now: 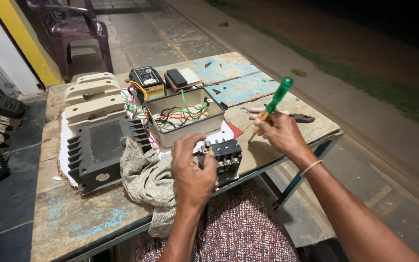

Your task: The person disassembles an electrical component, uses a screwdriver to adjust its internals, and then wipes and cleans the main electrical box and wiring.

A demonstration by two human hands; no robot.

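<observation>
The left hand (pixel 190 167) clamps the black contactor block (pixel 226 157) steady at the worktop's (pixel 73 218) near edge, while the right hand (pixel 280 133) grips a green-handled screwdriver (pixel 270 106), tip angled down beside it.
</observation>
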